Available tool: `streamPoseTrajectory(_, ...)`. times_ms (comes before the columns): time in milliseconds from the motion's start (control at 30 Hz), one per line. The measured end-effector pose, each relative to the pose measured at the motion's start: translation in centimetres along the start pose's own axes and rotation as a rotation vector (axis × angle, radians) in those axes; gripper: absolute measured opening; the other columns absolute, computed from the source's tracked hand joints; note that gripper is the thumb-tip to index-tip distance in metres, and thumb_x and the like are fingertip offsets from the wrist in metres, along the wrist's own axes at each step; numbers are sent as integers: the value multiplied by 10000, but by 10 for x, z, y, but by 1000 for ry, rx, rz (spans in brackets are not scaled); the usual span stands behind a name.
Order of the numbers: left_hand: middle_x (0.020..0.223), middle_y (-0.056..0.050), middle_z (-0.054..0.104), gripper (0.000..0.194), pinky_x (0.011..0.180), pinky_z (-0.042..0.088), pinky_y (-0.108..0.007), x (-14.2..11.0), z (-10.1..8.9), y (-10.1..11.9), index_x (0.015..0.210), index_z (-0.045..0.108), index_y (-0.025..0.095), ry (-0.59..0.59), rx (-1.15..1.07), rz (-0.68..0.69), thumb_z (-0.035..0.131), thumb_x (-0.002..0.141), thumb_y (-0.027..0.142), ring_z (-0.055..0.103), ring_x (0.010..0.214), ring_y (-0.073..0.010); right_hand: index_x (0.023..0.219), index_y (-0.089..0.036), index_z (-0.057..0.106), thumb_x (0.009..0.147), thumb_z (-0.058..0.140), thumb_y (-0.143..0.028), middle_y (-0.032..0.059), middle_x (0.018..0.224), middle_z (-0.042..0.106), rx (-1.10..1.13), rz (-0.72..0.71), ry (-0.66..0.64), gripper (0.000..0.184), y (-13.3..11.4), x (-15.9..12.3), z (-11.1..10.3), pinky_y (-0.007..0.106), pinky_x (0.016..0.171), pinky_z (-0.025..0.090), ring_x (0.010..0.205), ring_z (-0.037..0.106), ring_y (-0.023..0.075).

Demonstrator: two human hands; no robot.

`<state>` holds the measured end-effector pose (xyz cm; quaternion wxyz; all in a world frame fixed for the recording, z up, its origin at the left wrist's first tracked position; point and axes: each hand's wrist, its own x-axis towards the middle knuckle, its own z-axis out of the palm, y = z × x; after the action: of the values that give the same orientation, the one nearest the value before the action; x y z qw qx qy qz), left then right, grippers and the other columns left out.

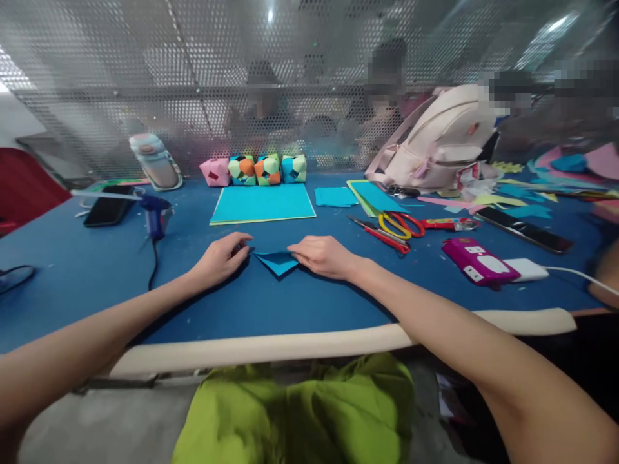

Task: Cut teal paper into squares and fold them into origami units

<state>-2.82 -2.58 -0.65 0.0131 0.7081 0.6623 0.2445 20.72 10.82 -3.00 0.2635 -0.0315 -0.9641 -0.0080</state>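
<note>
A small teal paper folded into a triangle lies on the blue table in front of me. My left hand presses its left corner with curled fingers. My right hand pinches its right edge, fingers together. Both hands rest on the table on either side of the fold.
A stack of teal sheets lies behind the fold, with several folded paper cubes beyond it. Scissors, a pink power strip, a glue gun, phones, a backpack and paper scraps sit around. People sit behind a mesh screen.
</note>
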Motion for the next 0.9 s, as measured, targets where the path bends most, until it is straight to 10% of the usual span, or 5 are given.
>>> streamPoseTrajectory(900,903,-61,645,400,836,429,-324,1,12,-1,1195,541,109,58,60,31,442,810,150,599,856,-190,995,-158,697,930,455,-258,67,954,727,-131,59,-21,270,-3,0,6,327,742,475,876,644,206)
